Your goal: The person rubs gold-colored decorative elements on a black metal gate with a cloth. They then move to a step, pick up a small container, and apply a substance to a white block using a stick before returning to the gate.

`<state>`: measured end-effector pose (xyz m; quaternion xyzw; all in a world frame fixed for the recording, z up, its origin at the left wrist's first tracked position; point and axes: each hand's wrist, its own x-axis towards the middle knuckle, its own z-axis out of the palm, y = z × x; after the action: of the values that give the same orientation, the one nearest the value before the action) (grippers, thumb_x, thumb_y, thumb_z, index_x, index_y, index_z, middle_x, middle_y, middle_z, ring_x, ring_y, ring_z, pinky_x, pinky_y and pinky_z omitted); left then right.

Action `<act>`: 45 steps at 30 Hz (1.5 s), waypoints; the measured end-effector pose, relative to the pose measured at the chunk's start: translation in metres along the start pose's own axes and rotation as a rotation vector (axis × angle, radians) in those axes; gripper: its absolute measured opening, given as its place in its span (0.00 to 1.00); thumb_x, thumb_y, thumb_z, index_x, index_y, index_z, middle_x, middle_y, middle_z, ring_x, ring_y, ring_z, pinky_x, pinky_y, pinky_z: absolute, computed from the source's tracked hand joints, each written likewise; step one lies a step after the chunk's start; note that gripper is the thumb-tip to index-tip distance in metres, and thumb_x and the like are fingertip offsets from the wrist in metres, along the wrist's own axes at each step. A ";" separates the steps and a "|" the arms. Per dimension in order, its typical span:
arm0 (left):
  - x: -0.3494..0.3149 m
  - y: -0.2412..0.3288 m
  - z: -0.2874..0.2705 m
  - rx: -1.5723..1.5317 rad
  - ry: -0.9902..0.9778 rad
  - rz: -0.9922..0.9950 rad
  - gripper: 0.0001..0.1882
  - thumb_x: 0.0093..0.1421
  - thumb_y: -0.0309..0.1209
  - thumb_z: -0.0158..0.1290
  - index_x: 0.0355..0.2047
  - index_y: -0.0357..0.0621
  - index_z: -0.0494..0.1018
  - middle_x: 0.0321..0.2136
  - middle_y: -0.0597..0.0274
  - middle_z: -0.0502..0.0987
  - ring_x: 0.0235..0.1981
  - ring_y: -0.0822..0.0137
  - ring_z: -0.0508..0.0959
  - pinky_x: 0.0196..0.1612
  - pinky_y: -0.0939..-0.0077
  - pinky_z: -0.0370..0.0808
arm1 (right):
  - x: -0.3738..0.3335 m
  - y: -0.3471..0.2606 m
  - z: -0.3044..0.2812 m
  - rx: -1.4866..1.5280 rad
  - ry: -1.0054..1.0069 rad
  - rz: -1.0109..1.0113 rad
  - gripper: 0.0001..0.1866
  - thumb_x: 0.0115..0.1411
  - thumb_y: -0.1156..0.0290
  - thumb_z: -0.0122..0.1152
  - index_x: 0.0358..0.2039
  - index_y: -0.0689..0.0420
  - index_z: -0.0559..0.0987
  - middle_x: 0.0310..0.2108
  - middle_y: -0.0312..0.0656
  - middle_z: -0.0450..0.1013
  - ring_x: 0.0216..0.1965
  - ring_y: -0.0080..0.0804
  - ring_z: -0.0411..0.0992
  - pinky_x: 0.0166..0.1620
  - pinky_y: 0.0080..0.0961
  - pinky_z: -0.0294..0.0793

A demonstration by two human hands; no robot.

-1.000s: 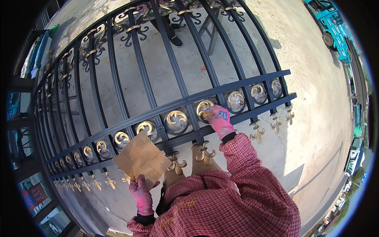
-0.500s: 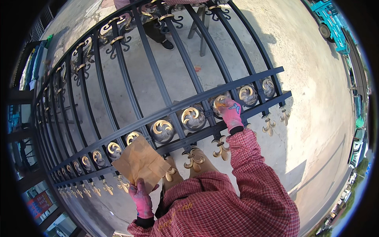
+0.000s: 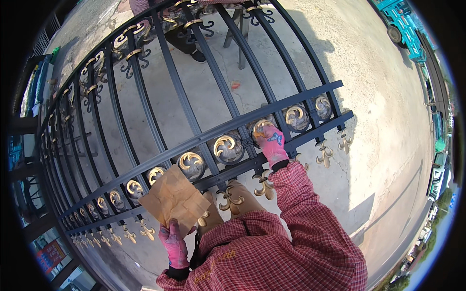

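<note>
Over concrete (image 3: 383, 145), left fingers (image 3: 174, 228) grip a brown sheet (image 3: 174, 196); right fingers (image 3: 263, 137), hold unclear, touch a gold scroll (image 3: 262, 122).

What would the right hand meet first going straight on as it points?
The gold scroll, which the right hand seems to touch; past that, probably the upper rail, though depth is unclear.

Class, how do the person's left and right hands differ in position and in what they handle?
The left hand grips a brown sheet, while the right hand is at a gold scroll ornament. The left hand sits low beside the plaid shirt; the right hand reaches forward over the railing. Both wear pink gloves.
</note>
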<state>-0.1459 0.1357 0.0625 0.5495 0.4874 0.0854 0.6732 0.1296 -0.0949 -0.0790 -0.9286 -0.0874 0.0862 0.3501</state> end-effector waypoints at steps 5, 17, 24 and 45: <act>0.004 0.000 -0.001 0.012 -0.046 0.016 0.21 0.61 0.34 0.45 0.52 0.39 0.60 0.42 0.57 0.70 0.36 0.61 0.75 0.27 0.65 0.81 | 0.007 0.006 -0.023 0.013 0.160 0.047 0.12 0.42 0.77 0.59 0.32 0.60 0.77 0.29 0.50 0.72 0.32 0.48 0.71 0.36 0.28 0.71; 0.035 0.002 0.035 0.080 -0.408 0.114 0.16 0.62 0.29 0.44 0.49 0.36 0.64 0.38 0.65 0.71 0.34 0.74 0.72 0.31 0.74 0.78 | -0.072 -0.085 -0.057 0.678 -0.033 0.110 0.13 0.47 0.84 0.59 0.36 0.62 0.76 0.32 0.37 0.74 0.29 0.19 0.71 0.28 0.13 0.70; 0.012 0.020 0.067 0.060 -0.557 0.058 0.18 0.63 0.29 0.42 0.52 0.38 0.62 0.43 0.63 0.70 0.37 0.72 0.74 0.34 0.73 0.80 | -0.100 -0.133 -0.024 0.146 -0.152 -0.678 0.15 0.39 0.76 0.63 0.31 0.53 0.76 0.36 0.40 0.73 0.36 0.44 0.71 0.38 0.34 0.72; -0.040 -0.008 0.151 -0.081 -0.158 -0.047 0.19 0.61 0.33 0.47 0.50 0.38 0.62 0.44 0.59 0.70 0.39 0.67 0.74 0.33 0.69 0.80 | 0.060 0.098 -0.097 0.106 0.205 -0.025 0.11 0.45 0.77 0.58 0.32 0.60 0.76 0.31 0.48 0.73 0.34 0.46 0.72 0.38 0.32 0.71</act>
<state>-0.0567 0.0074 0.0662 0.5152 0.4417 0.0455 0.7331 0.2198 -0.2159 -0.0782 -0.9115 -0.0579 -0.0093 0.4071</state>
